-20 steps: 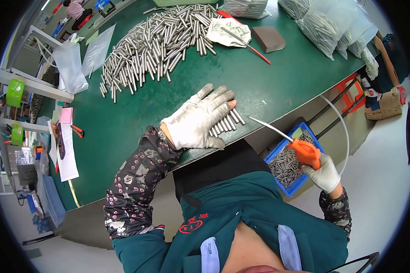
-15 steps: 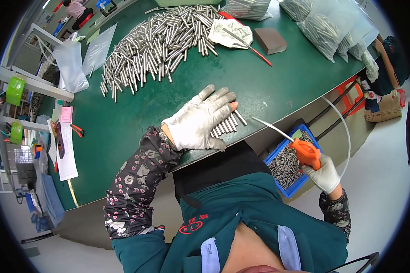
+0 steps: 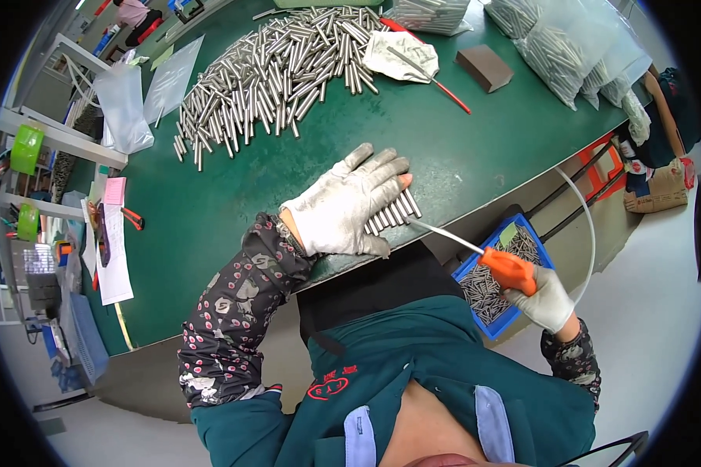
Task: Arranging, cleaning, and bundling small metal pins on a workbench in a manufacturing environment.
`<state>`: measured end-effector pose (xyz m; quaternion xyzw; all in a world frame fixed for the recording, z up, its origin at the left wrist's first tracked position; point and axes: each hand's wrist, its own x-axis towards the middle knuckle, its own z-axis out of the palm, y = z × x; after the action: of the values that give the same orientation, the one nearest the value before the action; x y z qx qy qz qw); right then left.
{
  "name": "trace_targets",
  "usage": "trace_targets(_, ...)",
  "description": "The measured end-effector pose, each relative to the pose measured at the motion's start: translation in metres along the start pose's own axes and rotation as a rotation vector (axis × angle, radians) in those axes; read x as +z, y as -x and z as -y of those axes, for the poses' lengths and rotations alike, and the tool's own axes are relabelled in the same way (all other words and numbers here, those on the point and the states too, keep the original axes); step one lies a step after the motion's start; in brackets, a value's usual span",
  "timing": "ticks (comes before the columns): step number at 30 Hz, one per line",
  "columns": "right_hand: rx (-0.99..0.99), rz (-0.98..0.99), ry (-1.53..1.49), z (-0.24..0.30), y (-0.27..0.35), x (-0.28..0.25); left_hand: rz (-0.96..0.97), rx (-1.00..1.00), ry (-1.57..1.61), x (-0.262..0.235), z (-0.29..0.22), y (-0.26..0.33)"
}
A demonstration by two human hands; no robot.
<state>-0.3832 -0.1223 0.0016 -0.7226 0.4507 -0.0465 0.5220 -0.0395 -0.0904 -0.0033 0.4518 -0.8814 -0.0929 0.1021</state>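
Note:
My left hand [image 3: 346, 198], in a white work glove with one fingertip bare, lies flat with fingers stretched over a row of short metal pins [image 3: 397, 212] near the table's front edge. Part of the row is hidden under the palm. Gloved as well, my right hand [image 3: 549, 302] is closed around the handle of an orange air blow gun [image 3: 510, 270]. Its long thin nozzle points left, and the tip is at the right end of the row; whether it touches the pins I cannot tell. A pale hose [image 3: 592, 226] runs from the gun.
A large heap of metal pins [image 3: 276, 78] covers the far table. Beside it lie a white cloth [image 3: 401, 56], a red-handled tool [image 3: 452, 95] and a brown block [image 3: 484, 68]. Filled plastic bags [image 3: 557, 58] stand far right. Below the edge sits a blue bin [image 3: 484, 331] of small metal parts.
My right hand has brought the blow gun leftward, so its nozzle tip is now at the pins. My left hand stays almost in place. The brown block sits slightly further right.

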Motion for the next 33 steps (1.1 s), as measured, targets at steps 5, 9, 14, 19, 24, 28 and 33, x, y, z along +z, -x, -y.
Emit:
trace_targets(5, -0.075, -0.101, -0.183, 0.016, -0.004, -0.02, 0.04, 0.011, -0.012, 0.0, -0.002, -0.002)
trace_targets(9, 0.005, -0.327, -0.453, 0.037, -0.044, -0.059, 0.086, -0.023, -0.071, -0.002, -0.008, 0.003)
trace_targets(14, 0.008, -0.396, -0.595, 0.049, -0.102, -0.089, 0.08, -0.015, -0.089, 0.001, -0.008, 0.001)
trace_targets(19, 0.041, -0.467, -0.4, 0.064, -0.186, -0.114, 0.036, -0.006, -0.063, 0.001, -0.004, 0.003)
trace_targets(24, -0.016, -0.5, -0.046, 0.043, -0.236, -0.131, 0.064, -0.01, -0.067, -0.002, -0.005, -0.003)
trace_targets(28, -0.107, -0.891, 0.754, 0.097, -0.209, -0.104, 0.049, -0.021, -0.064, 0.001, -0.005, 0.002)
trace_targets(33, -0.63, -0.574, 0.911, 0.149, -0.216, -0.041, 0.082, -0.028, -0.088, -0.001, -0.007, 0.003)
